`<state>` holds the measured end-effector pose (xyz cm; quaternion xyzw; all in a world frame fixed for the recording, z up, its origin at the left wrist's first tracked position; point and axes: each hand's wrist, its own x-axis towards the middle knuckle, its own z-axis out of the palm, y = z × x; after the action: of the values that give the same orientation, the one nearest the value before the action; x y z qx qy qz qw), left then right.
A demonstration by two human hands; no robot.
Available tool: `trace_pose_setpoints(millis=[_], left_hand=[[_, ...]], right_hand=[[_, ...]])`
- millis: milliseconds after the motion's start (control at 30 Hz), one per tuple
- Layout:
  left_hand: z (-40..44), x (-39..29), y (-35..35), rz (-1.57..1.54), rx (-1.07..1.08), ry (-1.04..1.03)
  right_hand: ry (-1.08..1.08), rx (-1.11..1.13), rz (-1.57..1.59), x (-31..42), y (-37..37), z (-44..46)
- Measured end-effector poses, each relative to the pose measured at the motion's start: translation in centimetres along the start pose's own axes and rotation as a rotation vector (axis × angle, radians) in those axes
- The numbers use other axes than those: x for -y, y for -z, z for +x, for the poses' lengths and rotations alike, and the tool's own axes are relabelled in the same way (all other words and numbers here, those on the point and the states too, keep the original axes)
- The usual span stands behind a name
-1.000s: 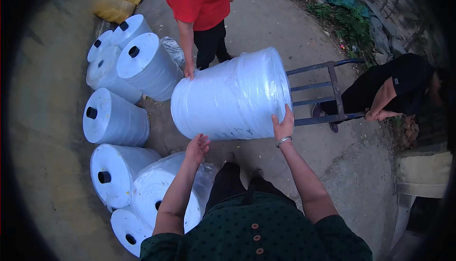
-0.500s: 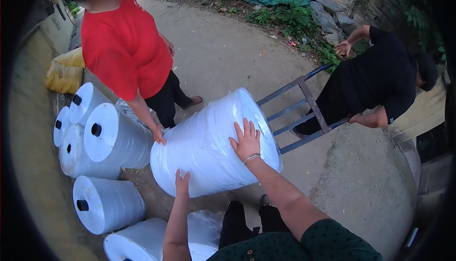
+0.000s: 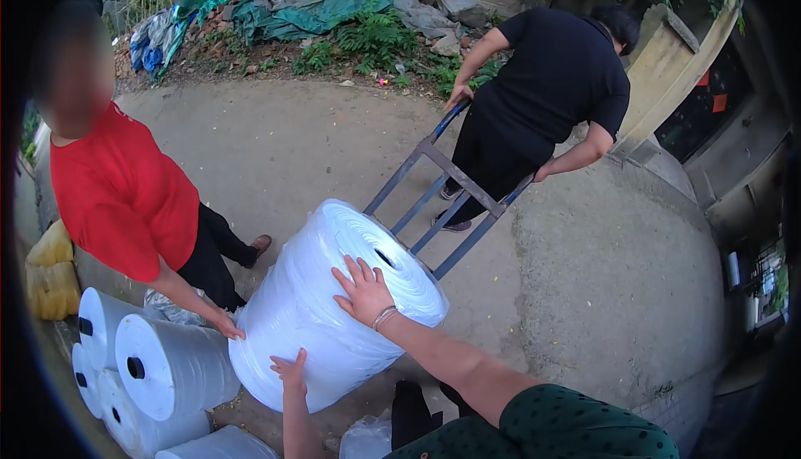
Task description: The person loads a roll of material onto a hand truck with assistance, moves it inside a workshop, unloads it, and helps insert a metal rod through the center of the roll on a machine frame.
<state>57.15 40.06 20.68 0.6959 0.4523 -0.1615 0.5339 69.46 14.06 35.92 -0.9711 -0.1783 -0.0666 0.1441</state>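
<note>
A large white roll wrapped in clear plastic (image 3: 309, 305) lies tilted on a metal hand truck (image 3: 463, 167), its coiled end facing up and to the right. My right hand (image 3: 365, 292) rests spread on the roll near the rim of that end. Lower on its near side, my left hand (image 3: 289, 369) touches the wrap with fingers apart. On the roll's left edge lies the hand of a person in a red shirt (image 3: 229, 324). Another person in black (image 3: 542, 92) grips the hand truck's handles with both hands, back turned to the roll.
Several wrapped white rolls (image 3: 171, 367) with black cores stand at the lower left, beside yellow sacks (image 3: 52, 275). Concrete paving (image 3: 601, 275) stretches to the right. Green tarps (image 3: 300, 21), stones and plants line the far edge. A doorway (image 3: 709, 108) is at the right.
The hand truck has turned and the roll's coiled end with its core now shows more. The person in black now has both hands on the handles. My view has swung right.
</note>
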Motion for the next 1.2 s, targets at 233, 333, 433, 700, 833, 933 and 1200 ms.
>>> trace_pose_setpoints(millis=[233,333,433,700,833,933,1200], left_hand=[[0.9,-0.8,-1.2,0.049,-0.055,-0.046],[0.4,-2.0,-2.2,0.083,-0.077,-0.048],[1.3,-3.1,-3.2,0.199,-0.096,-0.196],[-5.1,-12.3,-10.8,0.358,0.075,-0.405],[-7.7,-15.4,-15.8,0.464,0.137,-0.437],[-7.0,-15.1,-18.7,0.258,0.167,-0.58],[-3.6,-15.5,-26.1,0.132,0.139,-0.078]], right_hand=[[-0.068,0.043,-0.02,-1.1,0.7,0.0],[-0.094,0.027,-0.007,-2.5,1.6,0.0],[-0.114,0.016,0.005,-3.8,2.1,0.4],[-0.189,-0.06,0.004,-11.6,5.1,0.6],[-0.243,-0.119,-0.036,-17.7,6.6,0.5],[-0.275,-0.134,-0.08,-22.5,8.5,0.1],[-0.407,-0.158,-0.114,-37.0,15.5,-1.4]])
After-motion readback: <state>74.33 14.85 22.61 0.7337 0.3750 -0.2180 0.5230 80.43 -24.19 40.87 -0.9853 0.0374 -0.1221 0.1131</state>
